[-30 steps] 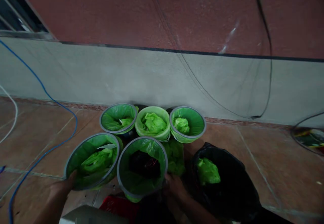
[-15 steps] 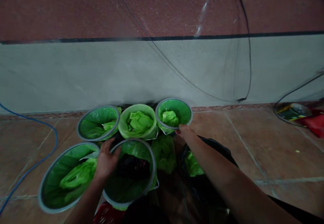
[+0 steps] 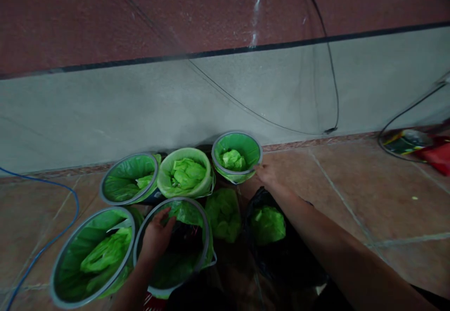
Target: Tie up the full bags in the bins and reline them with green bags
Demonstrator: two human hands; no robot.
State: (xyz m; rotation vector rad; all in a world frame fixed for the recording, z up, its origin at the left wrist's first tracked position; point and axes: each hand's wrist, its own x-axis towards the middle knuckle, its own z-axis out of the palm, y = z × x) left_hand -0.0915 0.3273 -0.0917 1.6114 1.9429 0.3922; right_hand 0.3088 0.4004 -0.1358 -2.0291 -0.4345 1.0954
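Five round buckets lined with green plastic stand by the wall. My left hand (image 3: pixel 159 234) is over the left rim of the front middle bucket (image 3: pixel 208 240), fingers apart, with dark contents inside that bucket. At the right rim of the back right bucket (image 3: pixel 242 143) is my right hand (image 3: pixel 265 174), its fingers bent against the edge; whether they grip it is hard to tell. The back middle bucket (image 3: pixel 188 172), back left bucket (image 3: pixel 123 189) and front left bucket (image 3: pixel 75 254) hold crumpled green plastic.
A black bag (image 3: pixel 288 259) with green plastic (image 3: pixel 269 225) inside lies under my right forearm. More green plastic (image 3: pixel 224 215) sits between the buckets and bag. A blue cable (image 3: pixel 52 236) runs along the left floor; a red object (image 3: pixel 438 154) lies far right.
The view has tilted and shifted. My left hand has moved right, over the front middle bucket. My right hand has moved slightly outward along the back right bucket's rim, and the black bag shows more.
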